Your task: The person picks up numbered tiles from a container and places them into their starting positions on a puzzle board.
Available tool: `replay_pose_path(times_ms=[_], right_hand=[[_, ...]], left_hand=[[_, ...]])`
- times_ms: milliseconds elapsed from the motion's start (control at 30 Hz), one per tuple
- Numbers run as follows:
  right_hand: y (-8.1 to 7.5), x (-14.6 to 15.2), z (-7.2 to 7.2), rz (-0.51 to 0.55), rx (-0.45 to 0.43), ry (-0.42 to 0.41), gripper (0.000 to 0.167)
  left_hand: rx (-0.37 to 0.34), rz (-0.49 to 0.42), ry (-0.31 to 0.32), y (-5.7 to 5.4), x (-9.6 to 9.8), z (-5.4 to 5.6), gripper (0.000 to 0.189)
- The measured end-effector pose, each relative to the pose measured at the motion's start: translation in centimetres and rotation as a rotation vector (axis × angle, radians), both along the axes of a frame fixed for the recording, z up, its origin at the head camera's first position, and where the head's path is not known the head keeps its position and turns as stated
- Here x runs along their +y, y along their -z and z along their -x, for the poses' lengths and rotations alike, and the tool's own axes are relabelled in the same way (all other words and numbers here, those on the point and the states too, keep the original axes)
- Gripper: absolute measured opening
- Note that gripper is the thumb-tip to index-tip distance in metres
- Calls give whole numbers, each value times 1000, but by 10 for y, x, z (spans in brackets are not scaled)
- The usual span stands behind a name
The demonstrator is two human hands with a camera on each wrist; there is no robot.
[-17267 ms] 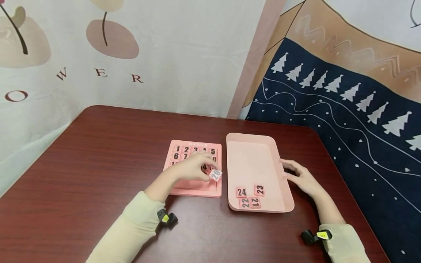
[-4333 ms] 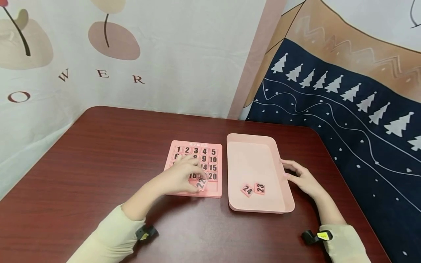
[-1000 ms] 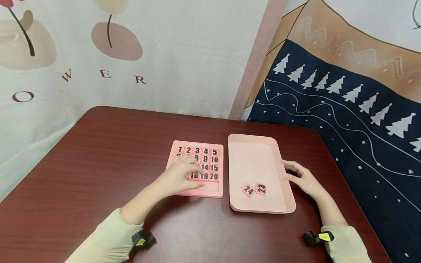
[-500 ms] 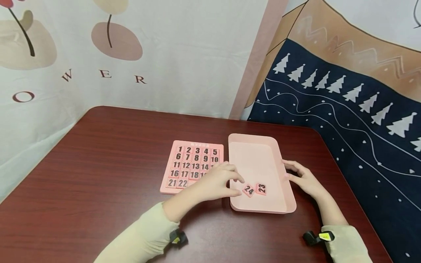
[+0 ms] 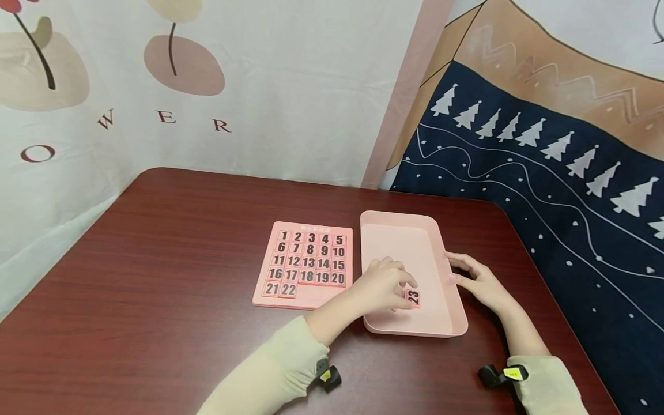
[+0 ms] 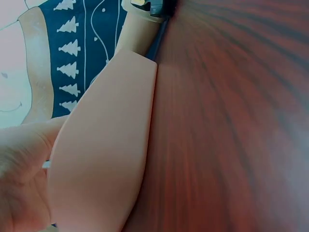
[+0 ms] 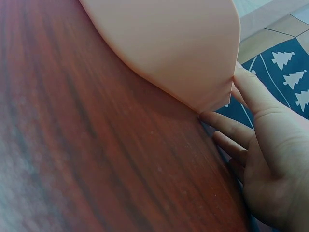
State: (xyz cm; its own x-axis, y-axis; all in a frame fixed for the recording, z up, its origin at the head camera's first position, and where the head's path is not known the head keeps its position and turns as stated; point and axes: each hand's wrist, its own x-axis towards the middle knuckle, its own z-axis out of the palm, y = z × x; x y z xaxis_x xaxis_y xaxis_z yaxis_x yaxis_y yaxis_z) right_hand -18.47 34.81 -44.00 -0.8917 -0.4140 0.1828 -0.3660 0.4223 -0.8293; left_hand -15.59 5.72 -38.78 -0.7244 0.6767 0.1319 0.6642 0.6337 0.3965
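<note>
My left hand (image 5: 381, 285) reaches over the left wall into the pink tray (image 5: 399, 242). Its thumb and forefinger stand at the lower and upper edges of the number 23 tile (image 5: 414, 297), which lies on the tray floor. The 24 tile beside it is almost wholly covered by this hand. My right hand (image 5: 479, 282) touches the outside of the tray's right wall, thumb and forefinger extended; the right wrist view shows the fingertips at the tray's corner. Left of the tray lies the pink number board (image 5: 311, 297), filled from 1 to 22, with a bare stretch in its bottom row.
The dark red wooden table (image 5: 171, 276) carries both the board and the tray, which sit side by side. Behind it hang a pale printed curtain (image 5: 290, 98) and a navy cloth (image 5: 498, 161) with white trees. A black camera is strapped on each wrist.
The 22 tile now sits in the board's bottom row. My left hand has left the board and moved right into the tray, up to the 23 tile. My right hand stays at the tray.
</note>
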Motion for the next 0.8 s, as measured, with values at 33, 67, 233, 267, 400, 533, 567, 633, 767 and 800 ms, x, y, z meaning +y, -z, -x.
replay_pose_path(times_ms=[33, 67, 233, 267, 400, 533, 567, 633, 767, 800], right_hand=[[0, 0, 0, -1, -1, 2, 47], [0, 0, 0, -3, -2, 3, 47], [0, 0, 0, -1, -3, 5, 47], [0, 0, 0, 0, -2, 4, 47], [-1, 0, 1, 3, -1, 3, 47], [-2, -1, 1, 4, -11, 14, 48], [-2, -1, 1, 5, -14, 16, 48], [-2, -2, 0, 6, -15, 15, 48], [-2, -1, 0, 7, -5, 5, 48], [-1, -1, 0, 8, -3, 4, 48]], left_hand=[[-9, 17, -6, 1, 3, 1, 37], [-17, 30, -12, 2, 5, 2, 38], [-33, 76, -23, 10, 13, 7, 40], [-31, 84, -23, 11, 14, 8, 40], [-9, 123, -24, 17, 16, 11, 36], [-15, 129, -22, 20, 16, 14, 35], [-17, 130, -18, 21, 16, 14, 35], [-35, 123, -8, 21, 15, 14, 36], [-59, 104, -6, 21, 15, 13, 38], [-58, 100, -18, 21, 16, 12, 37]])
